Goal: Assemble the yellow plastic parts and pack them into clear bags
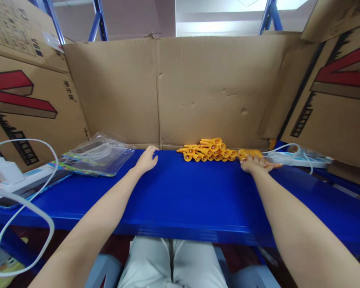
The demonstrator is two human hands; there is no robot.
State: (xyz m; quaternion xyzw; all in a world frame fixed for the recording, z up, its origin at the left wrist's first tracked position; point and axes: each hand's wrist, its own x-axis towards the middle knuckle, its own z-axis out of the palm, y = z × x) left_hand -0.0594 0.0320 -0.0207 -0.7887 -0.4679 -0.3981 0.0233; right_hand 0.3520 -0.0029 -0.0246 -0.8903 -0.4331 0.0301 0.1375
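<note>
Small orange plastic horns [213, 150], with flared round mouths facing me, lie stacked in a low pile on the blue tabletop against the cardboard back wall. At the pile's right end, my right hand [253, 163] rests with its fingers curled over several more orange horns [248, 153]; the fingers partly hide these pieces. My left hand [147, 160] is held over the blue surface, left of the pile and apart from it. Its fingers are loosely bent, the thumb is apart, and nothing is in it.
Clear plastic bags [100, 154] with colourful edges lie at the left. White power strips stand at both sides, the right one [300, 159] near my right hand. A white cable [49, 224] loops at the near left. Cardboard boxes [27, 96] wall in the blue table [180, 200].
</note>
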